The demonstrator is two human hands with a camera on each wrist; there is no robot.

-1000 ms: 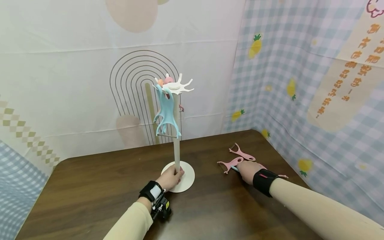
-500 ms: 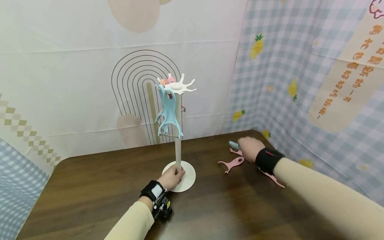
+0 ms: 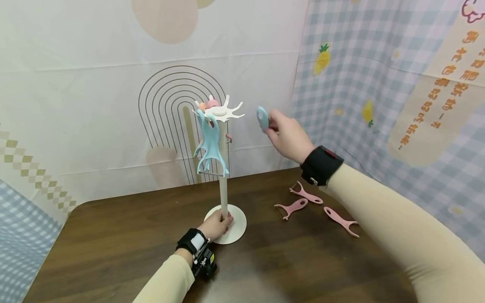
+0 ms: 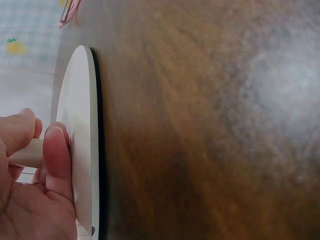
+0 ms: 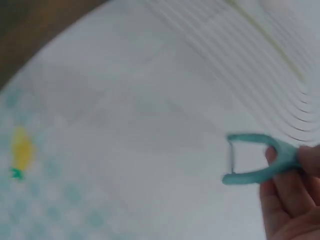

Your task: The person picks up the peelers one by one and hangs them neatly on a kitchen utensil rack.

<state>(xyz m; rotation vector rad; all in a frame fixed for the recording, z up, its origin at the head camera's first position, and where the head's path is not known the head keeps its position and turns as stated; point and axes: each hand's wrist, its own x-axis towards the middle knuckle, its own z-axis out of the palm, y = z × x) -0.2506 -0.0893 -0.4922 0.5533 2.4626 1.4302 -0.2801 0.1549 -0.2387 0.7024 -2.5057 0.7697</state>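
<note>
My left hand (image 3: 217, 225) grips the foot of the white stand's post, right over its round base (image 3: 237, 225), which shows edge-on in the left wrist view. Up in the air to the right of the stand, my right hand (image 3: 289, 136) pinches a blue peeler (image 3: 262, 118). Its handle end with the hole points toward the stand in the head view. The right wrist view shows the peeler's forked head and blade. Blue peelers (image 3: 210, 139) hang from the left hooks of the stand's white top (image 3: 221, 112). Pink and orange handle ends (image 3: 213, 102) show behind them.
On the brown table (image 3: 132, 235), right of the stand, lie three pink peelers: one at the back (image 3: 306, 193), one in front of it (image 3: 291, 208) and one by my right sleeve (image 3: 341, 221). Cloth-covered walls (image 3: 261, 84) stand behind and to the right.
My right hand has lifted the blue peeler from beside the pink ones, up and left to about the height of the stand's top. My left hand keeps its grip on the post.
</note>
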